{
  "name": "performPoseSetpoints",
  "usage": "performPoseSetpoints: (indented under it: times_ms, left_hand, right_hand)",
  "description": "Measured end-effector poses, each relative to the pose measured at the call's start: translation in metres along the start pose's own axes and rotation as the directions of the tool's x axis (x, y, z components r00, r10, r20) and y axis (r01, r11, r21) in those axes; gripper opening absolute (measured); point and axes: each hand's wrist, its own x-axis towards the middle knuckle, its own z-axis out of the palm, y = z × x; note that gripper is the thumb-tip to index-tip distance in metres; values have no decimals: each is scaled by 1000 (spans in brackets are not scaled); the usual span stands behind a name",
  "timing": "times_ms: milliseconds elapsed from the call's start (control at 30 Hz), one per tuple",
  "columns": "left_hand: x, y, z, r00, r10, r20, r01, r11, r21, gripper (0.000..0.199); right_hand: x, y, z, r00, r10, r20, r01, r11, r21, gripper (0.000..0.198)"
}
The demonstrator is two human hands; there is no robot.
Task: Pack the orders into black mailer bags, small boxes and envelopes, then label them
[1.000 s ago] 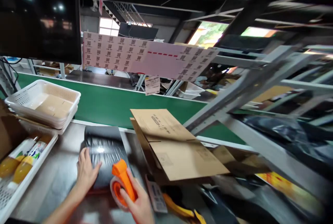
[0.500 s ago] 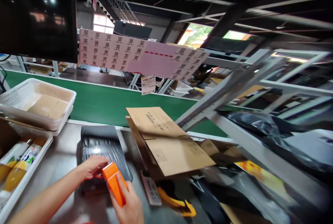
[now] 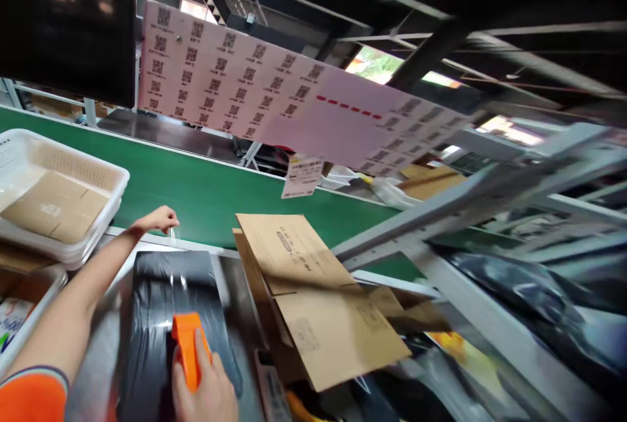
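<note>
My right hand (image 3: 208,383) grips an orange hand-held tool (image 3: 189,350) with a broad head; its exact kind does not show. The tool is over a black plastic-wrapped package (image 3: 171,298) lying on the metal table, and I cannot tell whether they touch. Beyond the package's far edge, my left hand (image 3: 162,218) is closed in a pinch near the green conveyor belt. A short, thin clear strip (image 3: 173,235) hangs from its fingers.
White stacked baskets (image 3: 110,196) holding flat cardboard stand at left, above a bin with bottles. A folded cardboard box (image 3: 318,298) leans right of the package. A phone-like device (image 3: 272,386) lies beside it. A grey metal frame (image 3: 392,232) crosses the right side.
My left hand has moved from beside the orange tool up and away to the package's far side, a clear strip in its fingers. The orange tool has shifted slightly left; the view has moved too.
</note>
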Motion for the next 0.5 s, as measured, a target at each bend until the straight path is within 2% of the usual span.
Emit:
performPoseSetpoints:
  times_ms: [33, 100, 200, 267, 333, 400, 500]
  left_hand:
    - [21, -4, -12, 1000, 1, 28, -1, 1000, 11, 22]
    - [52, -21, -16, 997, -14, 75, 12, 1000, 28, 24]
    - [71, -63, 13, 983, -75, 169, 63, 995, 78, 27]
    - [72, -92, 38, 963, -114, 244, 86, 989, 123, 29]
    - [70, -112, 53, 945, -135, 296, 91, 983, 159, 30]
    - [71, -120, 56, 935, -157, 317, 99, 977, 191, 29]
    - [78, -112, 45, 933, -205, 296, 132, 959, 249, 29]
  right_hand:
    - [14, -6, -6, 1000, -3, 30, 3, 1000, -3, 65]
    - [43, -17, -18, 994, 15, 107, -12, 1000, -26, 66]
    - [77, -29, -30, 964, 84, 253, -62, 994, -95, 68]
    - [87, -33, -33, 939, 109, 328, -70, 989, -128, 71]
    - [91, -37, -34, 925, 127, 357, -80, 986, -145, 71]
    - [91, -41, -36, 919, 149, 364, -97, 983, -158, 69]
    - [94, -51, -43, 915, 159, 370, -100, 980, -175, 67]
